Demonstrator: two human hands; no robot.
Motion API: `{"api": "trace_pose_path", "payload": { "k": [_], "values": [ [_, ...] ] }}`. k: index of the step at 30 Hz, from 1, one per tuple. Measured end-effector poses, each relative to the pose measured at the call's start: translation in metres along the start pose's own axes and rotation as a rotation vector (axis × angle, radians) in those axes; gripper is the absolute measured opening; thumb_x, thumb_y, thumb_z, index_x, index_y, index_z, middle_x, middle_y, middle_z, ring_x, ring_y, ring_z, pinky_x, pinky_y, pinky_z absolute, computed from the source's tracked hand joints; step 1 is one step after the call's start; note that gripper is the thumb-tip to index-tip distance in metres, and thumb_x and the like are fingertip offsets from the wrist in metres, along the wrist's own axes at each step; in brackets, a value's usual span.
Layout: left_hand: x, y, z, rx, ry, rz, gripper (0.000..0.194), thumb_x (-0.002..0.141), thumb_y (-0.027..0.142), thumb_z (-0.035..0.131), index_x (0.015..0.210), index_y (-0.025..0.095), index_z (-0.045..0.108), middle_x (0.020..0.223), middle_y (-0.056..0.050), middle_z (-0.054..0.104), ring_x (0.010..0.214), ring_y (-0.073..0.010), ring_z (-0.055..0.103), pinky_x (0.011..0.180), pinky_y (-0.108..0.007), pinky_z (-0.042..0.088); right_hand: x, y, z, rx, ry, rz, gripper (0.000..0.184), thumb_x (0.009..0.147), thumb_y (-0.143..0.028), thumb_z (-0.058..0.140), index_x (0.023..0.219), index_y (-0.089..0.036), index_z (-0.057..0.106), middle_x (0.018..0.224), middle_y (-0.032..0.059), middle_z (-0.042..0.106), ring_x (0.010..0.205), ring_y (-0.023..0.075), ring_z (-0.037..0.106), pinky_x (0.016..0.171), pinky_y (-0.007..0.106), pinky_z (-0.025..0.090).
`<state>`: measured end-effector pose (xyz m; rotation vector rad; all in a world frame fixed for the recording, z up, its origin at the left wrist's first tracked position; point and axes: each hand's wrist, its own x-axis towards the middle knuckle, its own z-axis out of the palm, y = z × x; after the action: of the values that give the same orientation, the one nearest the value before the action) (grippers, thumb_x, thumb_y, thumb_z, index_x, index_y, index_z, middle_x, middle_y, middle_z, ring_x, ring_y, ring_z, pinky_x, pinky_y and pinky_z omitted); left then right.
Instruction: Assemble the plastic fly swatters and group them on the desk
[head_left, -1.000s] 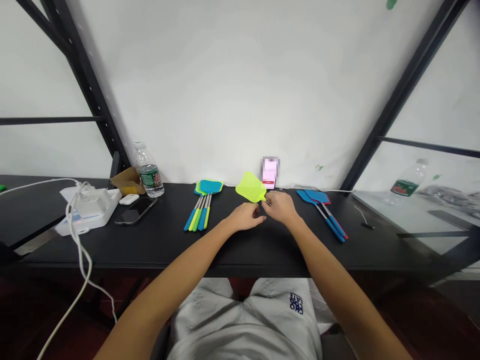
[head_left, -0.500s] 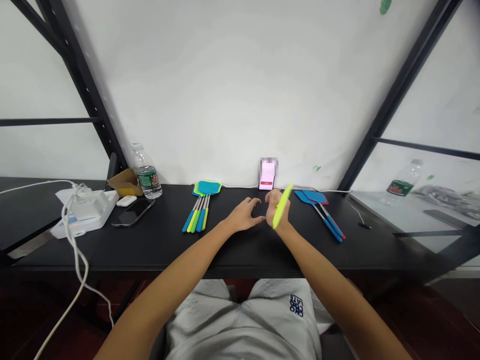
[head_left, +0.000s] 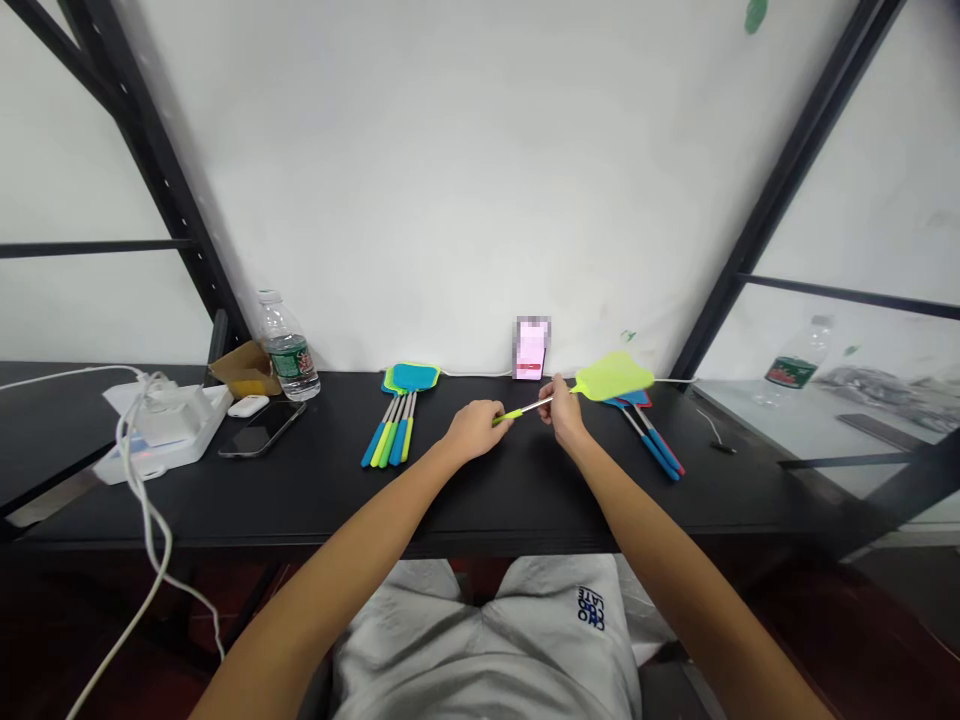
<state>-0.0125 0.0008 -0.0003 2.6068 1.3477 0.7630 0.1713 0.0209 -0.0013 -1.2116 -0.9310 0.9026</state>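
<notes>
A yellow-green fly swatter point(head_left: 615, 377) with a metal shaft is held level above the black table by both hands. My left hand point(head_left: 475, 428) is closed round its yellow-green grip. Near the swatter's head, my right hand point(head_left: 562, 408) grips the metal shaft. Left of my hands lies a fanned pile of several fly swatters point(head_left: 416, 377), with blue, green and yellow-green handles pointing toward me. Two more swatters point(head_left: 660, 443), with blue and red-tipped handles, lie at the right, their heads partly hidden behind the held one.
A lit phone point(head_left: 530, 350) leans on the wall at the back. On the left are a water bottle point(head_left: 292, 355), a cardboard box point(head_left: 244, 368), a white case point(head_left: 248, 406), a dark phone point(head_left: 262, 430) and a power strip point(head_left: 165, 440) with cables. A short cable point(head_left: 718, 432) lies far right.
The held swatter has turned from edge-on to lying across, its head now to the right. My left hand, open before, has closed on the grip.
</notes>
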Motion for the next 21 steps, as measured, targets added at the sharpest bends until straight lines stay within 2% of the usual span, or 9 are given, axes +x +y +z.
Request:
{"api": "trace_pose_path", "payload": {
  "k": [3, 5, 12, 17, 21],
  "values": [
    [0.0000, 0.0020, -0.0009, 0.018, -0.026, -0.005, 0.034, 0.092, 0.047, 0.049, 0.078, 0.020, 0.065, 0.072, -0.004, 0.065, 0.071, -0.0186, 0.059, 0.061, -0.027, 0.035, 0.0004, 0.0023, 0.0002, -0.013, -0.127, 0.113, 0.043, 0.094, -0.048, 0.041, 0.063, -0.020, 0.044, 0.042, -0.0039, 0.038, 0.034, 0.0086, 0.038, 0.033, 0.019, 0.021],
    [0.0001, 0.0029, 0.0002, 0.020, -0.006, 0.011, 0.034, 0.092, 0.046, 0.049, 0.077, 0.020, 0.065, 0.071, -0.004, 0.065, 0.070, -0.0185, 0.059, 0.060, -0.027, 0.033, -0.0004, 0.0033, 0.0009, -0.029, -0.193, 0.146, 0.041, 0.094, -0.047, 0.043, 0.063, -0.020, 0.043, 0.042, -0.0038, 0.040, 0.033, 0.0084, 0.038, 0.032, 0.018, 0.020],
    [0.0002, 0.0041, 0.0026, -0.048, 0.001, 0.040, 0.031, 0.095, 0.039, 0.045, 0.080, 0.019, 0.063, 0.073, -0.004, 0.065, 0.067, -0.0165, 0.057, 0.060, -0.026, 0.032, -0.0028, 0.0018, -0.0004, -0.028, -0.259, 0.102, 0.044, 0.090, -0.051, 0.048, 0.060, -0.022, 0.036, 0.042, -0.0047, 0.036, 0.034, 0.0076, 0.035, 0.034, 0.019, 0.019],
    [0.0011, 0.0050, 0.0024, -0.083, -0.005, 0.012, 0.031, 0.096, 0.041, 0.042, 0.083, 0.020, 0.060, 0.072, -0.003, 0.062, 0.064, -0.0162, 0.055, 0.058, -0.026, 0.029, 0.0002, -0.0013, -0.0036, 0.054, -0.347, 0.103, 0.054, 0.089, -0.062, 0.046, 0.057, -0.023, 0.028, 0.041, -0.0049, 0.032, 0.035, 0.0079, 0.034, 0.035, 0.020, 0.018],
    [0.0030, 0.0083, 0.0020, -0.147, -0.021, 0.036, 0.036, 0.098, 0.045, 0.038, 0.081, 0.020, 0.058, 0.071, -0.002, 0.061, 0.063, -0.0154, 0.054, 0.058, -0.025, 0.031, 0.0025, -0.0060, -0.0069, 0.126, -0.364, 0.064, 0.059, 0.088, -0.068, 0.044, 0.055, -0.023, 0.026, 0.041, -0.0043, 0.032, 0.036, 0.0083, 0.034, 0.036, 0.021, 0.020]
  ]
}}
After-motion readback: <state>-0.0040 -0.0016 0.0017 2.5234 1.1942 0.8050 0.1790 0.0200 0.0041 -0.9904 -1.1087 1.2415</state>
